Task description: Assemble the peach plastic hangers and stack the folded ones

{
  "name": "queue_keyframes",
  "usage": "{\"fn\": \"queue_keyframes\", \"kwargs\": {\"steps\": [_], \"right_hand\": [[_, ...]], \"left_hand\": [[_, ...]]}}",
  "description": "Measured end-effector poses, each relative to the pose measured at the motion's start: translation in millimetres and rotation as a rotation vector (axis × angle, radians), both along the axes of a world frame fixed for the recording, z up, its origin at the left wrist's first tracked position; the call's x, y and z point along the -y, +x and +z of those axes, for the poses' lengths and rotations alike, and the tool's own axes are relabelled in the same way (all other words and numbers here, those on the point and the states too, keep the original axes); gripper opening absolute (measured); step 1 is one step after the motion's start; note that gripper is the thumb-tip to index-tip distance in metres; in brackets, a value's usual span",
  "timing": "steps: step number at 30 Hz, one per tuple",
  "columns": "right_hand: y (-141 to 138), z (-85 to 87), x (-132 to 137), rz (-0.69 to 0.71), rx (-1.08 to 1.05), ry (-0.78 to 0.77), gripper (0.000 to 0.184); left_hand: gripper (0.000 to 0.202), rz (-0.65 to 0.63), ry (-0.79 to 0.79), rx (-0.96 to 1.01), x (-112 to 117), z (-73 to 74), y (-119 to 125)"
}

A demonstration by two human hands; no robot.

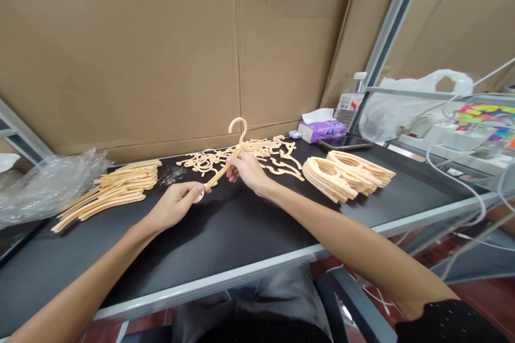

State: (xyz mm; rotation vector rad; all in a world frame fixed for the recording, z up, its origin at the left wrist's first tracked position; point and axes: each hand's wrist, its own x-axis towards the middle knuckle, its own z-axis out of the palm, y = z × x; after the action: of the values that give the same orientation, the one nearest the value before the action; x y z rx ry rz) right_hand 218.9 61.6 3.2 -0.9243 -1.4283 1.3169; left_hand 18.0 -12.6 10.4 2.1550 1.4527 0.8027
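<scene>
Both my hands hold one thin tan wooden hanger piece (225,163) with a hook at its top, raised slightly over the black table (241,236). My left hand (175,204) pinches its lower end, fingers closed. My right hand (246,169) grips it just under the hook, fingers closed. Behind my right hand lies a loose heap of hook-shaped wooden parts (245,156). A stack of long hanger arms (110,190) lies to the left. Two stacks of curved wooden pieces (346,171) lie to the right.
A cardboard wall (161,48) backs the table. Crumpled clear plastic (44,185) sits far left. At the back right are a tissue pack (322,127), a water bottle (351,99), a phone (345,143), a white bag (402,104) and cables (462,182).
</scene>
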Motion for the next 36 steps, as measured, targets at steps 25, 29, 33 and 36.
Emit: {"fn": "queue_keyframes", "kwargs": {"steps": [25,29,33,36], "right_hand": [[1.9,6.9,4.8,0.028,0.037,-0.002,0.02],[1.8,6.8,5.1,0.024,0.057,0.014,0.019],[2.0,5.6,4.8,0.019,0.077,0.023,0.019],[2.1,4.7,4.4,0.019,0.078,0.034,0.019]], "left_hand": [[0.048,-0.094,-0.079,-0.018,8.5,2.3,6.0],[0.048,-0.093,-0.043,-0.107,6.6,2.0,3.5],[0.047,-0.125,0.025,-0.221,5.3,-0.4,1.1],[0.046,-0.135,0.041,-0.27,5.4,-2.2,1.3]]}}
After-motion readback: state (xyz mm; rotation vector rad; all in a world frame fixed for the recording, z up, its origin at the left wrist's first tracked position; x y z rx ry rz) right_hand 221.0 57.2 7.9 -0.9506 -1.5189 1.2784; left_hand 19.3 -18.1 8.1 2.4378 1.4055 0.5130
